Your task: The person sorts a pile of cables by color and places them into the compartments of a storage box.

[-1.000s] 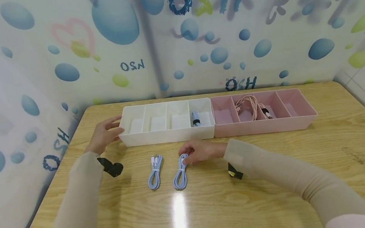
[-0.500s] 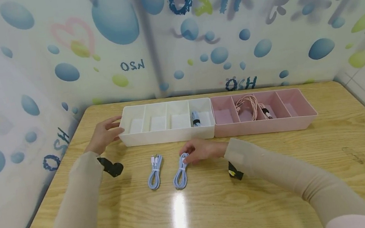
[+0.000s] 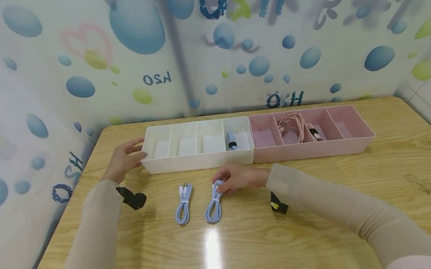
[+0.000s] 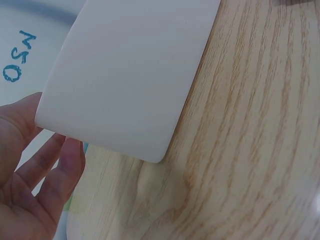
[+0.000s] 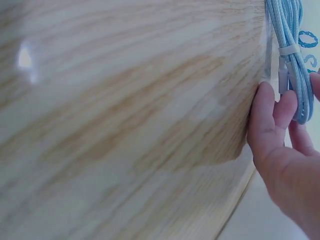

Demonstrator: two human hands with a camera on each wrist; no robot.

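Bracing the white four-compartment plastic tray (image 3: 198, 159) at its left end: left hand (image 3: 122, 159), fingers straight, flat against the wall, gripping nothing. Centre frame, right hand (image 3: 236, 178) pinches the top of the right-hand coiled light-blue braided cable (image 3: 213, 203) lying on the wooden desk (image 3: 331, 210); a second light-blue coil (image 3: 183, 198) lies just left of it.

Cable looks light, soft and floppy, and likely to sag, so hold it near the white tie (image 5: 289, 50).

Right wrist view shows that tie and the fingertips (image 5: 265, 107) on the loop; head view doesn't. Left wrist view shows only the tray's corner (image 4: 155, 150).
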